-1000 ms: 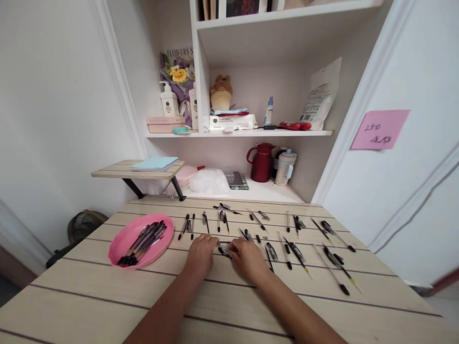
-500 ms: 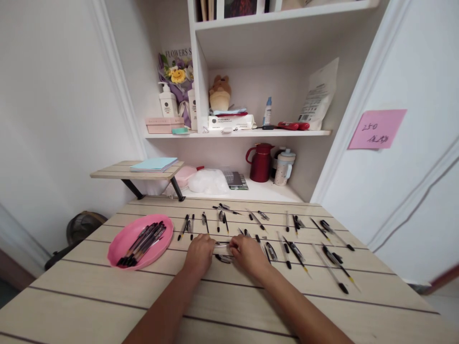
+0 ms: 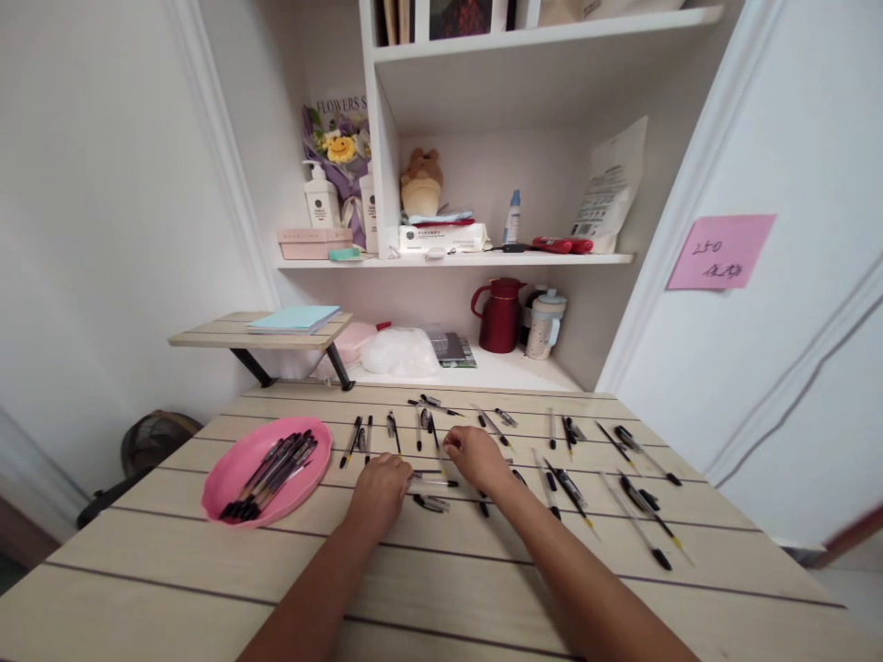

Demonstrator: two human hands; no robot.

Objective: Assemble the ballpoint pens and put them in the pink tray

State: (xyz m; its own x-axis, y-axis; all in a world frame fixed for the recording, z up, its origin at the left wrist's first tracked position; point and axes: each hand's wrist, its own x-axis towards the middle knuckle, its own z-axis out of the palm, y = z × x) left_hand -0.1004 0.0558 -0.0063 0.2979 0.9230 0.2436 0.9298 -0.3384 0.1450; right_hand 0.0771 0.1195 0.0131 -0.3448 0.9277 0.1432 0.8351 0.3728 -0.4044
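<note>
My left hand (image 3: 383,489) is closed around one end of a clear pen barrel (image 3: 433,482), which points right and ends in a black tip. Just below it, a black pen cap and clip (image 3: 431,503) lie on the table. My right hand (image 3: 477,457) is raised a little up and right of the barrel, its fingers pinched together; whatever they hold is too small to tell. Under that hand, a black pen part (image 3: 484,506) is partly covered. Several taken-apart pens, with clear barrels, refills (image 3: 577,496) and black caps, spread rightward.
A pink bowl (image 3: 215,478) with several assembled pens stands at the left on the slatted table (image 3: 276,575). Behind it rises a small wooden stand (image 3: 207,333) bearing blue paper. Shelves at the back hold a red jug (image 3: 500,317) and a pale cup (image 3: 544,326).
My right hand has come away from the barrel, moving up and slightly right. My left hand keeps hold of the barrel, whose black end now shows.
</note>
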